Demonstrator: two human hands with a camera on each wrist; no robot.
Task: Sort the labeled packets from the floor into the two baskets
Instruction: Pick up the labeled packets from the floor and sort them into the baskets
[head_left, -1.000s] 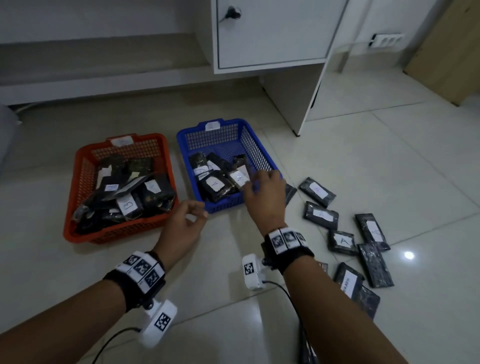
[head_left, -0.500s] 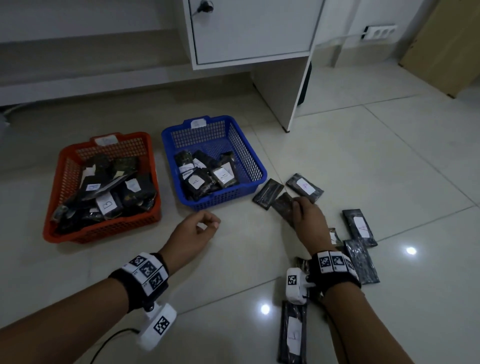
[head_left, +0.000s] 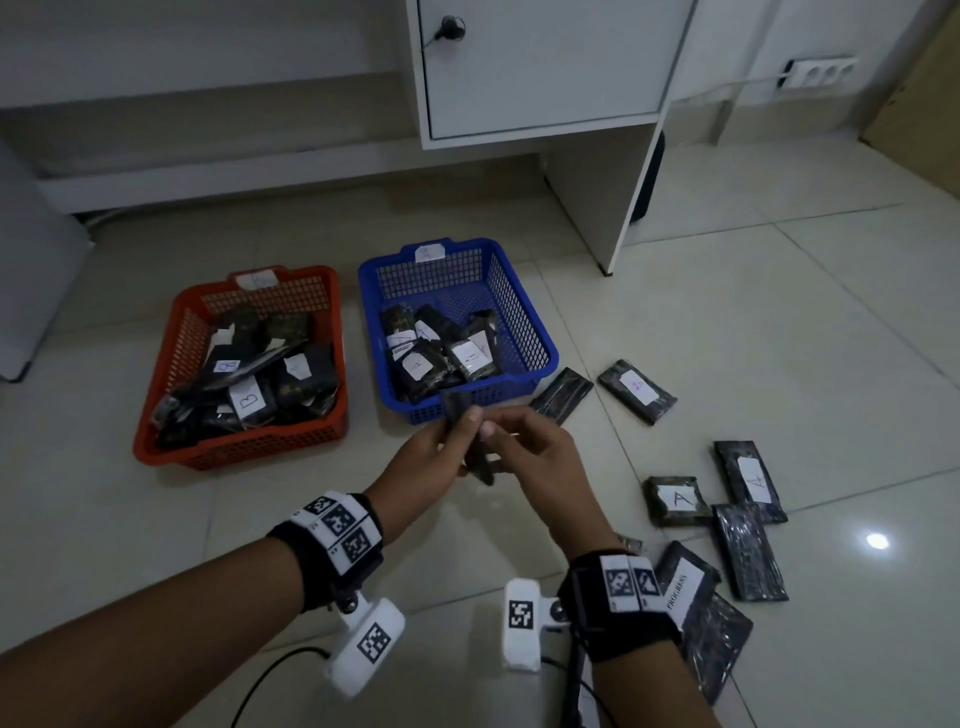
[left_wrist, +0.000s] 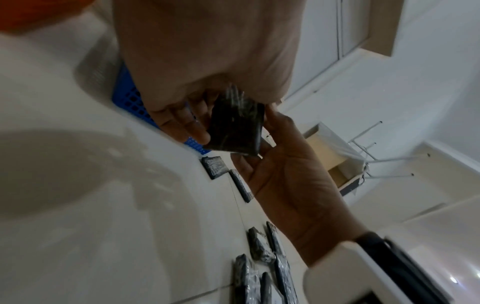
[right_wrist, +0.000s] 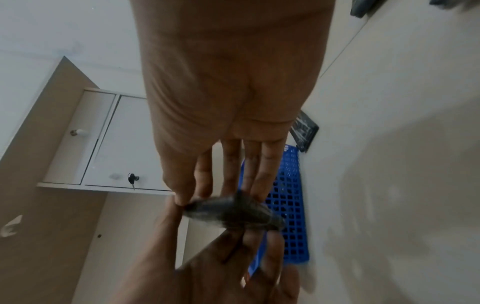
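The dark packet (head_left: 470, 441) is in the air between both hands, just in front of the near wall of the blue basket (head_left: 540, 358), and its label is not visible from any view. The left hand (head_left: 426, 462) pinches its one long edge between thumb and fingers (left_wrist: 197, 131), and the right hand (head_left: 535, 452) pinches the opposite edge with thumb and fingers (right_wrist: 205, 185) that look almost straight. I think the step in hand is to turn the packet so that the letter can be read; to do it well, the person should roll it between the fingertips until the white label faces up, and only then choose the basket. The packet is a flat, thin rectangle wrapped in shiny dark film with creases, so it can slip when the pinch is light. Beyond the fingers, the blue basket carries a tag that seems to say A and holds packets with A labels; to the left of the fingers stands the orange basket (head_left: 156, 415), where one label shows B. Both baskets are of plastic mesh. To the right of the fingers more packets (head_left: 748, 478) lie on the glossy tiled floor (head_left: 779, 338), some with the label up, some face down.
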